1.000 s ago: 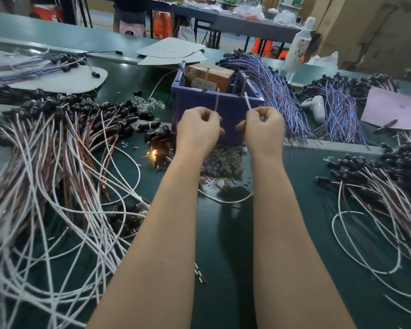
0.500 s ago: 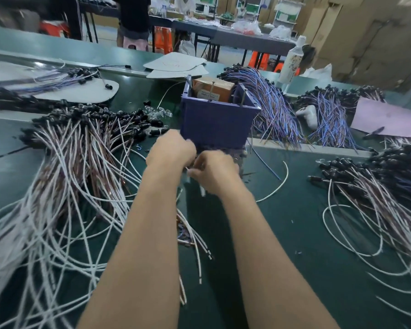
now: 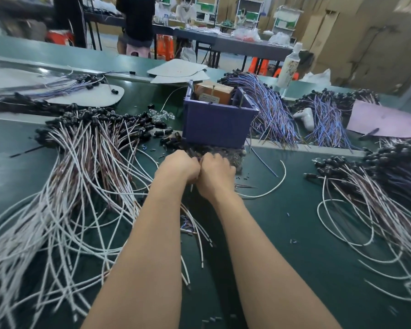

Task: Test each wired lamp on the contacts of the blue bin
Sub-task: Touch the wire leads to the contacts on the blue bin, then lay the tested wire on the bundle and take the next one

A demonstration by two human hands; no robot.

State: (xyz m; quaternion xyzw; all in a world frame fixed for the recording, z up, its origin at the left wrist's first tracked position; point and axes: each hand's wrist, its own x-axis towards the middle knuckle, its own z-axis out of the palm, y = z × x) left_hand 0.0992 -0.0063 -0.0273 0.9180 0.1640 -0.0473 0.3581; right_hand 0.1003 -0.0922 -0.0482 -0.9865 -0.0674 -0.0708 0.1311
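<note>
Head view looks down two bare forearms to the left hand (image 3: 177,166) and the right hand (image 3: 217,173), which sit knuckle to knuckle on the green surface (image 3: 294,233), just in front of the blue bin (image 3: 215,125). The fingers of both hands are curled tight and turned away from the camera, so I cannot tell what, if anything, they have hold of; a thin sliver pokes out below where the two hands meet, too small to name. They rest at the near edge of a small heap of tiny dark and clear parts (image 3: 235,155) that lies against the bin's front wall.

The blue bin stands upright near the middle of the surface, with a brown box (image 3: 214,92) inside it and thin metal pins (image 3: 242,100) rising at its rim. Neither hand touches the bin or the pins.

To the left a large pile of wired lamps (image 3: 88,148) fans out, black heads toward the far side and white leads sprawling toward the camera. A second pile of wired lamps (image 3: 365,186) lies well to the right, heads pointing toward the bin. One loose white wire (image 3: 274,184) curves beside the right hand.

Behind and right of the bin lie bundles of blue and purple wires (image 3: 271,110), a white bottle (image 3: 288,67) and a pink sheet (image 3: 384,119). White cards (image 3: 176,68) lie beyond the bin
</note>
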